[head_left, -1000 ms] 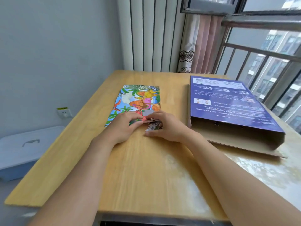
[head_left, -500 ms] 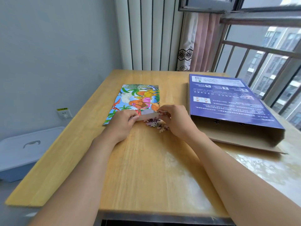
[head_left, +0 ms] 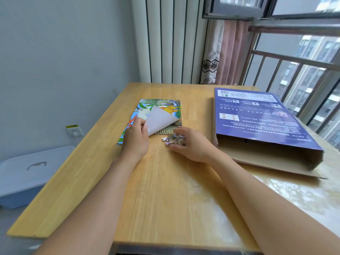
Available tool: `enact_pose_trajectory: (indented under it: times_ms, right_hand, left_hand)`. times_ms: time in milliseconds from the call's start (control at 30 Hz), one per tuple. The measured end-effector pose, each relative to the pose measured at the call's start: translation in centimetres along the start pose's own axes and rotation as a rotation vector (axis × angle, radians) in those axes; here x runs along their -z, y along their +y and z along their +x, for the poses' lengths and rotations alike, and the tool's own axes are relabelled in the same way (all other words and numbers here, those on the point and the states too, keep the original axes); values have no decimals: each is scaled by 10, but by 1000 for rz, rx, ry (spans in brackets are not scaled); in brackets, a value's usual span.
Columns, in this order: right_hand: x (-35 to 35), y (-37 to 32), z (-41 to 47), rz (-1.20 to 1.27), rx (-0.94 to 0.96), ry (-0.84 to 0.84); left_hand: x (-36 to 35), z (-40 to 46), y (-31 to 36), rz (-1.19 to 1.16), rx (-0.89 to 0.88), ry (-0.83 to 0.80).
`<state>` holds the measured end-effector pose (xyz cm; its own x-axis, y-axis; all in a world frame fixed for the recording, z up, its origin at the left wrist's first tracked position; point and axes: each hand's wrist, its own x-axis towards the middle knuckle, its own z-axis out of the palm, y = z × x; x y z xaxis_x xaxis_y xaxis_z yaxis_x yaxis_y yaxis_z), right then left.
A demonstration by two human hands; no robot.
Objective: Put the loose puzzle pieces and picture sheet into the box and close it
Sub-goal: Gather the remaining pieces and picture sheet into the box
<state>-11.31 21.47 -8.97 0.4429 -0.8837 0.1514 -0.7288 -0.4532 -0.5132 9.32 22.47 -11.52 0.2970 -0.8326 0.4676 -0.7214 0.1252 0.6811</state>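
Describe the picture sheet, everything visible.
The picture sheet is thin, flexible paper, printed with a colourful jungle scene on top and plain white underneath. It lies on the wooden table, left of the blue box. The left hand grips its near corner and has it folded up and back, showing the white underside. The loose puzzle pieces sit just off its near edge.
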Motion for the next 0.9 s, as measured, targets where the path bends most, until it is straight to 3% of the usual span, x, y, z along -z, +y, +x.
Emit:
enact_pose_trajectory:
  times_ms: [200,367,500,633,767,833,900]
  right_hand:
    - [-11,-1,5,-70,81,-127]
    - [-15,-1,-4,-68,183,18]
    - [-20,1,-18,-385,298,105]
    - [-15,-5,-20,-563,253,151]
    - [-1,-13,-18,-231,30,263]
    - [9,-16,-21,116,-121,381]
    - [25,-17,-25,627,-344,456]
  left_hand:
    - [-2,-4,4,-23,-29,-104]
    - [2,-8,9,6,-88,-175]
    - [1,-13,12,41,-94,-261]
    - [0,-15,17,67,-97,-236]
    - [0,-14,19,70,-119,-210]
    - [0,-15,19,66,-119,-228]
    - [-1,-16,19,64,-122,-242]
